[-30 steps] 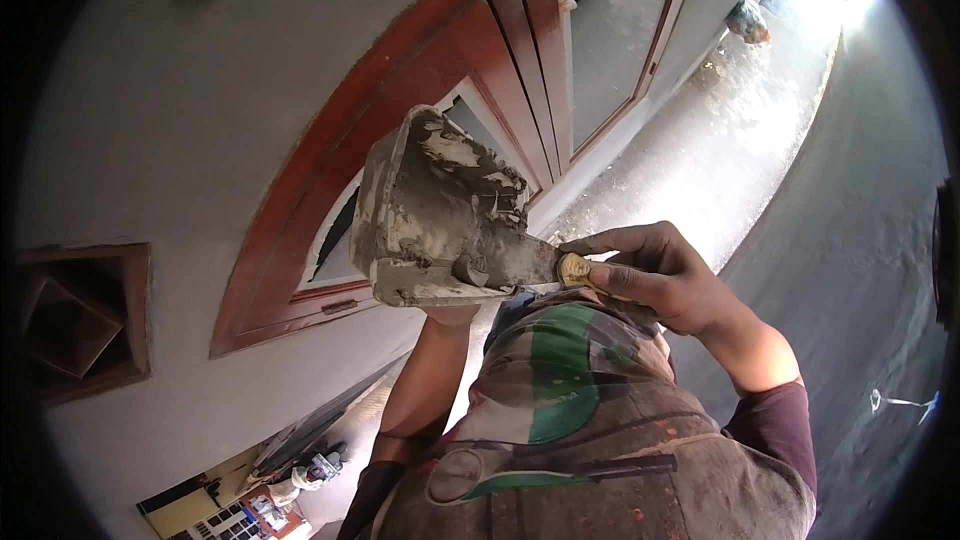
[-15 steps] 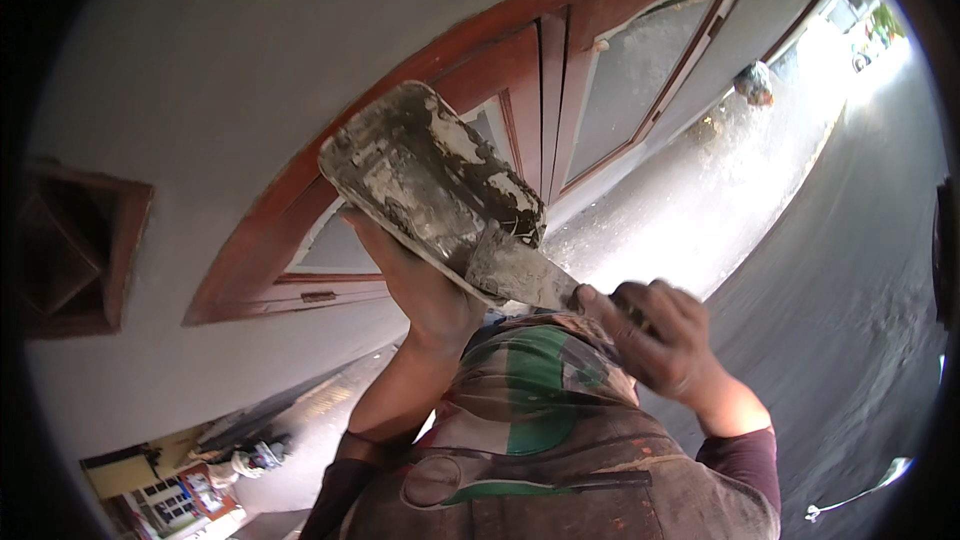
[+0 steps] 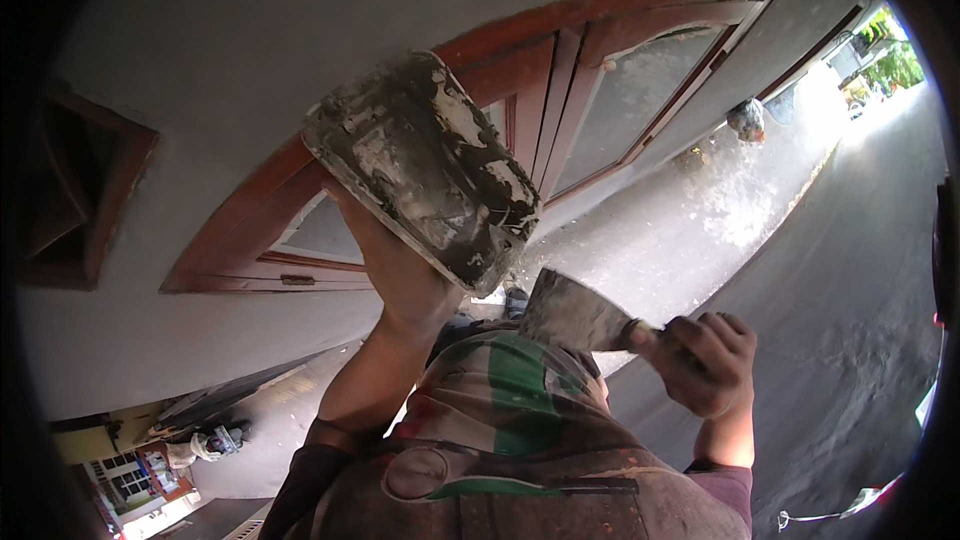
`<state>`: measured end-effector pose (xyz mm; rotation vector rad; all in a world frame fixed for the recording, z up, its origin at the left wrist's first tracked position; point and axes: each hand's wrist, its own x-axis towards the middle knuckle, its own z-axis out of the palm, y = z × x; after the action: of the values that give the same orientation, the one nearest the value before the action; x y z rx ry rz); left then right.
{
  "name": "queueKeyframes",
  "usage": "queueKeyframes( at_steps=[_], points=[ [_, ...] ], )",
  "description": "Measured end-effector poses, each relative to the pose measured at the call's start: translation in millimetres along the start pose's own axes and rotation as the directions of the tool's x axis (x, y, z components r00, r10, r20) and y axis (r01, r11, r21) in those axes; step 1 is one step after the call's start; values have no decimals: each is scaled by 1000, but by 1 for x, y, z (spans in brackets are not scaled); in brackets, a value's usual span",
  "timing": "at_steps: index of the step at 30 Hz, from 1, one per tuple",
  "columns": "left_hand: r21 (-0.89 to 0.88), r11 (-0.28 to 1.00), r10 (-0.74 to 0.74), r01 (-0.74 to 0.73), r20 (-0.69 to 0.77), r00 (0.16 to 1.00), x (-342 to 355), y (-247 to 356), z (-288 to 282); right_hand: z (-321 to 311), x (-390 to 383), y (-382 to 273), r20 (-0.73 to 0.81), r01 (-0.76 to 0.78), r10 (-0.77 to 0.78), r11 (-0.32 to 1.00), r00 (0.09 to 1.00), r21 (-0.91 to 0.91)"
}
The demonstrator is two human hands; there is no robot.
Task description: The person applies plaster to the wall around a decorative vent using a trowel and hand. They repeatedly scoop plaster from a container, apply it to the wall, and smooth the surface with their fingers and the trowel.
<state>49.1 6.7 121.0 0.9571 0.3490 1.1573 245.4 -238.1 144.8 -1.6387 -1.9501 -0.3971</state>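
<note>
A rectangular tray, crusted with grey and whitish plaster, is held up tilted in front of my chest. My left hand grips it from below and behind; most of its fingers are hidden by the tray. The fingers of my right hand are wrapped round the handle of a wide putty knife. Its flat blade, smeared with grey, points left, just below the tray's lower corner and apart from it.
Beyond the tray stands a grey wall with a red-brown arched wooden door that has glass panes. A red-brown framed opening is at the left. A filled plastic bag lies by the wall, and a paved lane runs along the right.
The putty knife has come out of the tray, and my right hand has moved lower. The tray has shifted slightly up and left in the picture.
</note>
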Motion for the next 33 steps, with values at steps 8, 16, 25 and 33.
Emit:
queueKeyframes(
  at_steps=[8, 16, 25, 33],
  points=[
    [6, 993, -115, 117, 220, 969, 6, -1, -7, -12, 53, 15, 50, -24, 19, 996, 999, 89],
    [120, 937, -339, 328, 85, 937, 7, 4, -1, -18, 86, 17, 366, 44, -115, 979, 924, 197],
    [135, 791, -610, 597, 91, 787, 2, -9, -12, -10, 109, 48, 608, 46, -310, 911, 731, 409],
    [68, 802, -596, 594, 32, 802, 16, -9, -8, 17, 86, 90, 587, -218, -319, 714, 744, 665]
  ],
)
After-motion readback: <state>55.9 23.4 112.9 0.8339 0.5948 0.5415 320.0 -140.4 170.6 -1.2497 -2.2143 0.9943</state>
